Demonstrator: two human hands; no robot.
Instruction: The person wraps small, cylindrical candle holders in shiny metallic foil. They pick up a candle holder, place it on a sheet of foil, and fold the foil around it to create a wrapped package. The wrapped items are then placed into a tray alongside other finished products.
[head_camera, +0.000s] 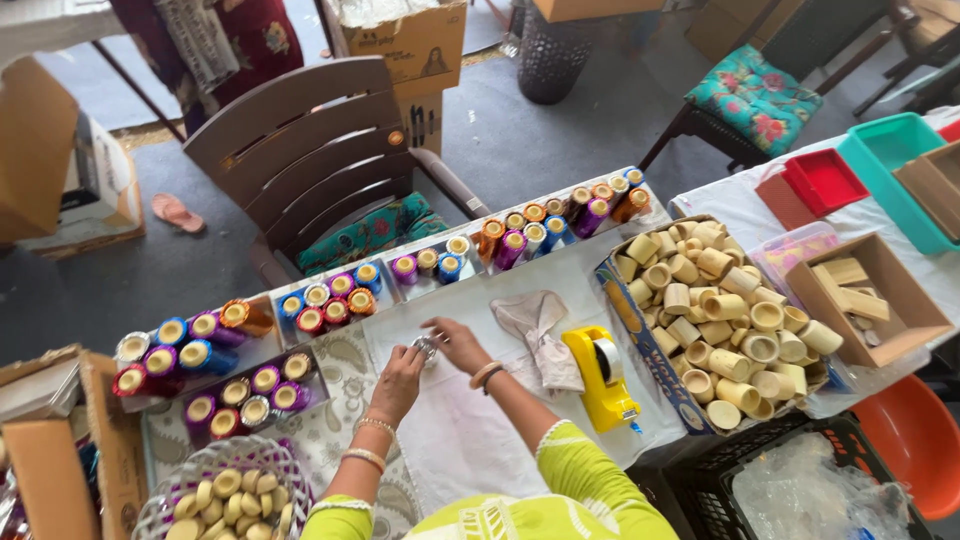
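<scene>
My left hand (398, 378) and my right hand (458, 344) meet over a white cloth (470, 430) on the table. Between their fingers sits a small silvery round thing (426, 347); its kind is too small to tell. Both wrists wear bangles, and the sleeves are yellow-green. Rows of bright thread spools (330, 300) in purple, blue, orange and red stand just beyond my hands. A crumpled pale cloth (540, 330) lies right of my right hand.
A yellow tape dispenser (600, 375) lies at the right. Further right is a carton of cream cylinders (725, 330), then an open box (870, 300). A basket of cream discs (225, 490) sits front left. A brown chair (310, 160) stands behind the table.
</scene>
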